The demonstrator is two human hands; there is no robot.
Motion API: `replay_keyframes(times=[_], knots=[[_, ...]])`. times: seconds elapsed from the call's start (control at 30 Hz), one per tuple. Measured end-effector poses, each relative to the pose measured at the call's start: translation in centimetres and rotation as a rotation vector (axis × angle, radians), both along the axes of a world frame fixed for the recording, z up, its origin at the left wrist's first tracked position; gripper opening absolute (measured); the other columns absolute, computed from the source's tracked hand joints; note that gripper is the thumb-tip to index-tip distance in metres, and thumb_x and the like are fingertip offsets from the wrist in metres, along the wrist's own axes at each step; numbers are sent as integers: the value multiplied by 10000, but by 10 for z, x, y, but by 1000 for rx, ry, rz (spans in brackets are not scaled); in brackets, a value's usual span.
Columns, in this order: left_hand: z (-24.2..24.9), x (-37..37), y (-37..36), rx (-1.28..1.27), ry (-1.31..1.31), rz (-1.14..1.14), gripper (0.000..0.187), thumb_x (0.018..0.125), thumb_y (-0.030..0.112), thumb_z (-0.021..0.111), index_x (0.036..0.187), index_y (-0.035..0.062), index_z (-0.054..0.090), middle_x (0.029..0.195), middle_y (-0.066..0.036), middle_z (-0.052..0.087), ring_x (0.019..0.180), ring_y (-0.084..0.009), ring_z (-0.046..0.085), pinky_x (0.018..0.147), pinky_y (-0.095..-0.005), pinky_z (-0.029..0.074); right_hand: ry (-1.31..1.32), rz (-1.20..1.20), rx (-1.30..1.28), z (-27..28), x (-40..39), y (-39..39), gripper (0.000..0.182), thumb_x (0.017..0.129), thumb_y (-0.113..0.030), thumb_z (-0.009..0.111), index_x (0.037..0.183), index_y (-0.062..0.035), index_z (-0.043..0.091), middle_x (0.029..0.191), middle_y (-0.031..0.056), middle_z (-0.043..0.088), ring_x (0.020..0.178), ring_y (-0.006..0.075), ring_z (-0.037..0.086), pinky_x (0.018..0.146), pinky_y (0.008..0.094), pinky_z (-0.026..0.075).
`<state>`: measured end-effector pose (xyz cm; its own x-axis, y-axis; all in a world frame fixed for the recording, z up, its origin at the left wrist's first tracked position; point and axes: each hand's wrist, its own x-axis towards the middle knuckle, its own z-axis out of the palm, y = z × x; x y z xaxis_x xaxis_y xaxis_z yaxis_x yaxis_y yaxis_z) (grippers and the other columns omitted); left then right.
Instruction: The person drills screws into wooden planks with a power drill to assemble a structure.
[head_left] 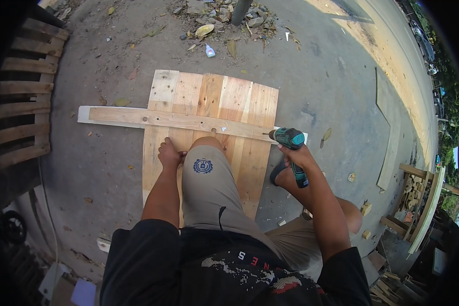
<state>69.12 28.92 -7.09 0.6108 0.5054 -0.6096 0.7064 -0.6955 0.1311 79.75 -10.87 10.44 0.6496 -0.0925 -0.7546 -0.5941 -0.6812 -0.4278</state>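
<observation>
My right hand (297, 155) is wrapped round the grip of a teal and black cordless drill (289, 137). The drill points left, its bit at the right end of a long wooden strip (178, 120). That strip lies crosswise over a panel of pale boards (188, 86) on the ground. My left hand (170, 153) rests on the panel below the strip, left of my knee, with its fingers apart. My knee (207, 143) presses on the boards just under the strip. A white-edged piece (84, 114) shows beneath the strip's left end.
Slatted wooden pallets (28, 89) stand at the left. A small white bottle (210, 51) lies beyond the panel, near stones around a post (241, 13). At the right are a thin flat board (387, 127), a wooden frame with offcuts (413, 196) and small wood blocks (366, 208).
</observation>
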Motion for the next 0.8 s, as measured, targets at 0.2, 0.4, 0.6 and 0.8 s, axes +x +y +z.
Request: replay_keyframes(times=[0.2, 0.4, 0.6, 0.8], knots=[[-2, 0, 1, -2, 6, -33, 721, 680, 295, 870, 1192, 65, 417, 1181, -197, 561, 1131, -380, 561, 907, -475, 513, 56, 27, -93, -3, 14, -2, 258, 810, -235, 754, 870, -10, 643, 615, 55, 608, 464, 137, 565, 455, 318, 455], [-4, 1, 2, 13, 26, -46, 800, 659, 345, 884, 1252, 56, 430, 1181, -174, 560, 1134, -349, 561, 910, -448, 511, 24, 41, -158, 8, 11, 2, 247, 805, -230, 741, 779, -21, 612, 584, 47, 580, 466, 145, 563, 456, 323, 453], [-3, 3, 2, 15, 48, -42, 808, 670, 347, 876, 1276, 58, 426, 1199, -175, 557, 1144, -352, 558, 923, -445, 507, 34, 29, -118, 8, 12, -2, 266, 809, -240, 737, 730, -27, 598, 577, 43, 570, 461, 149, 561, 455, 321, 452], [-11, -5, 8, -27, 17, -88, 806, 681, 347, 871, 1280, 67, 411, 1234, -195, 551, 1149, -362, 563, 934, -451, 503, 24, 5, -98, 5, 8, -8, 249, 785, -222, 733, 802, -2, 617, 596, 57, 593, 452, 143, 563, 466, 329, 458]])
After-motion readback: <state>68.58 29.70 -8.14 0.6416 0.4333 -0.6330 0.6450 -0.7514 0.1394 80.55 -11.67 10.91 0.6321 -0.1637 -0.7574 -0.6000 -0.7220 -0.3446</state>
